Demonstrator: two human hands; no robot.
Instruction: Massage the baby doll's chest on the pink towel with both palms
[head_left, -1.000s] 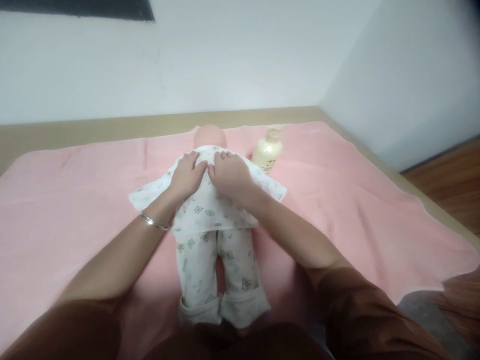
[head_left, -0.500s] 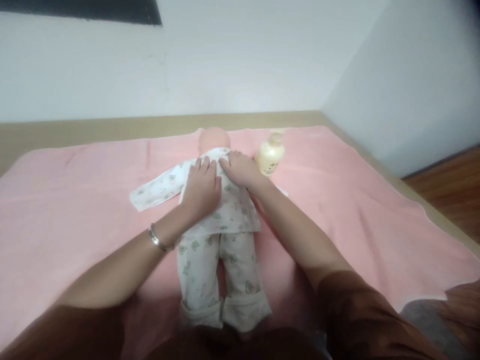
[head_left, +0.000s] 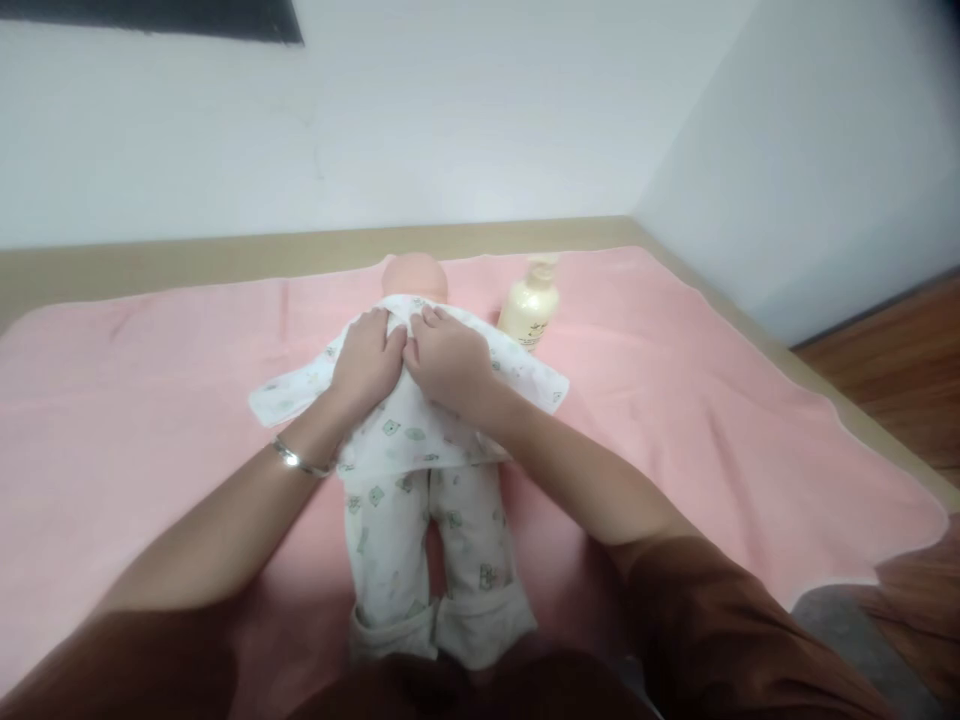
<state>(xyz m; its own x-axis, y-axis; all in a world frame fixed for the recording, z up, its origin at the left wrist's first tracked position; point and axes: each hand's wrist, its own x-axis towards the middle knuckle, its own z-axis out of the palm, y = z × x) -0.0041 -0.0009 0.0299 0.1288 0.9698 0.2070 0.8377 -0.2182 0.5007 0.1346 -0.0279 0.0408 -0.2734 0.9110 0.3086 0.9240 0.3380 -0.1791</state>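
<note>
A baby doll [head_left: 415,276] lies lengthwise in front of me, its smooth bald head at the far end and no face showing. It wears a white patterned shirt [head_left: 405,435] and matching trousers [head_left: 390,545] with rolled cuffs. My left hand [head_left: 369,365], below a silver bracelet [head_left: 294,458], is on the upper left of the shirt, fingers curled into the cloth near the collar. Beside it, my right hand [head_left: 450,362] has its fingers bent on the shirt just right of the collar's middle. Both thumbs nearly meet. The fingertips are partly hidden.
A pale yellow pump bottle [head_left: 529,305] stands right of the doll's head, close to the right sleeve. Under everything is a pink blanket [head_left: 645,400] on a beige surface [head_left: 225,255]. White walls [head_left: 465,130] rise behind and to the right. Wooden flooring [head_left: 892,335] shows at the right.
My hands have gone from flat, extended fingers to curled ones. Both moved slightly left, the left hand more onto the shoulder. The doll's right-hand sleeve now shows. The view shifted a little.
</note>
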